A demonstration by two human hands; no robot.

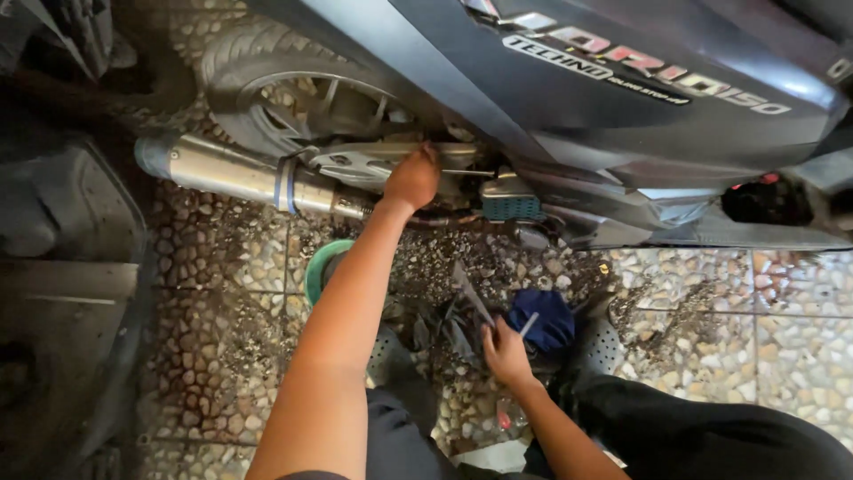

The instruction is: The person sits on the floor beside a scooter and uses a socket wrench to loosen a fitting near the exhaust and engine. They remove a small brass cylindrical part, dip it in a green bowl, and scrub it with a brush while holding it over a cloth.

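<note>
Left hand [412,178] reaches up under the scooter's [622,98] glossy dark-blue body panel, fingers curled on a thin metal rod [462,172] beside the silver guard plate [355,163]; grip closed, as far as it shows. Cylindrical brushed-steel exhaust [235,173] lies left of it, ribbed tyre [258,62] behind. Right hand [505,351] pinches a slim tool [471,298] above the pebbled floor [222,293], touching a crumpled blue cloth [544,318]. Green round tub [320,267] near the forearm.
</note>
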